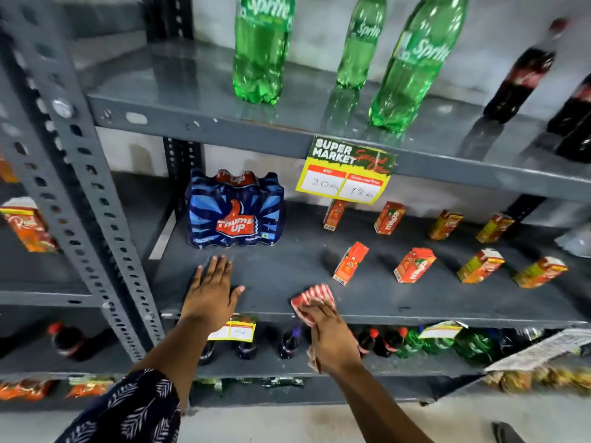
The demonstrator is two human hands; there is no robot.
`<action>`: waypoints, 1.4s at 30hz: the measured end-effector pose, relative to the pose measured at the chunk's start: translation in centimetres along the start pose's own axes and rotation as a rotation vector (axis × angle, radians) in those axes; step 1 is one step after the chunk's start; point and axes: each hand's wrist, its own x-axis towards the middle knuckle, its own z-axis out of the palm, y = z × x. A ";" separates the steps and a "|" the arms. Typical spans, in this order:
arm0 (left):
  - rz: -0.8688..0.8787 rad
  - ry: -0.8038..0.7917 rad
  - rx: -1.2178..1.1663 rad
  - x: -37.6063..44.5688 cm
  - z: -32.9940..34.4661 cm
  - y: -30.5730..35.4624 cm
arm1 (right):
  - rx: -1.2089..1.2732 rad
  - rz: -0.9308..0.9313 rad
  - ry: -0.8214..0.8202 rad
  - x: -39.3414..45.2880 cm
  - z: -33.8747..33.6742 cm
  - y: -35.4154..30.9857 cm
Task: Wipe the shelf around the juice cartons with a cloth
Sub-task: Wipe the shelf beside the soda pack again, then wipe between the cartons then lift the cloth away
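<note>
A grey metal shelf (377, 298) holds several small orange juice cartons (414, 265) standing in two rows on its right half. My right hand (329, 337) grips a red-and-white striped cloth (311, 297) and presses it on the shelf's front edge, just left of the nearest carton (350, 263). My left hand (212, 290) lies flat on the shelf with fingers spread, in front of a blue Thums Up bottle pack (235, 212). It holds nothing.
A yellow price tag (348, 174) hangs from the shelf above, where green Sprite bottles (260, 49) and dark cola bottles (524, 71) stand. Dark and green bottles (383, 343) fill the shelf below. A perforated grey upright (80, 193) stands at the left.
</note>
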 end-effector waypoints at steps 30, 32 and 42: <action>0.001 0.050 -0.134 -0.1 -2.1 2.4 | 0.347 0.039 0.004 3.9 -2.3 -3.2; -0.004 0.050 -0.128 -0.3 -1.9 3.1 | 0.223 -0.038 0.133 6.1 -4.2 -3.2; 0.053 0.019 -0.117 -1.2 1.3 7.6 | -0.076 -0.179 -0.059 5.5 0.9 0.6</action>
